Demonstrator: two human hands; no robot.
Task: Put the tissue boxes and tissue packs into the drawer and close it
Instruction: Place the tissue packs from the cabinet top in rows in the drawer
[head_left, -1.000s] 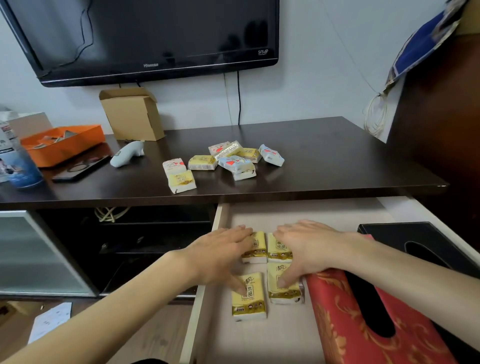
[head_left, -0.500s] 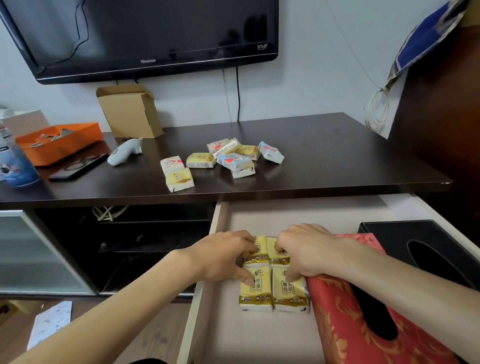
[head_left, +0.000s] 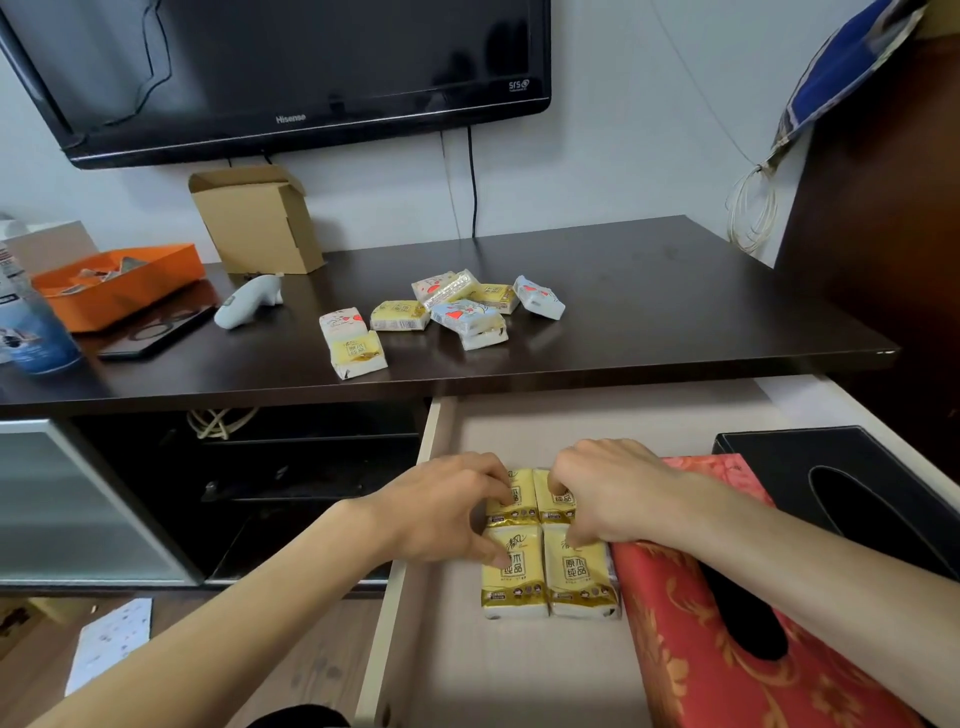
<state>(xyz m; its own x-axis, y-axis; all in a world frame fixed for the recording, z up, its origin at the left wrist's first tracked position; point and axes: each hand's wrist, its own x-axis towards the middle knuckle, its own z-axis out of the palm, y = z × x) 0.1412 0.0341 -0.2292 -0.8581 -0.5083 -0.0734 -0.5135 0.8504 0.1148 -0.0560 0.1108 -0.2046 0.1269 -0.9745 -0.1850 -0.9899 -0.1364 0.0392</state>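
The left hand (head_left: 441, 506) reaches into the open drawer (head_left: 519, 670) from the left side. Its fingers (head_left: 496, 475) are curled and press on the left edge of four yellow tissue packs (head_left: 550, 545), with the thumb on the near left pack and the other fingertips on the far left pack. The packs lie flat on the drawer bottom in a two by two block, each one touching the next. I cannot tell if the fingers pinch a pack or only push on it.

The right hand (head_left: 610, 488) comes from the right, and its bent fingers rest on top of the two right packs. Again it is not clear whether they grip or only press. Directly under the right wrist, and touching the right side of the block, lies a red tissue box (head_left: 691, 649) with gold pattern. To the right of it, past the forearm, sits a black tissue box (head_left: 779, 467).

Well beyond both sets of fingertips, on the dark tabletop (head_left: 675, 312), a loose group of small tissue packs (head_left: 452, 312) lies, yellow ones and white ones with red print.
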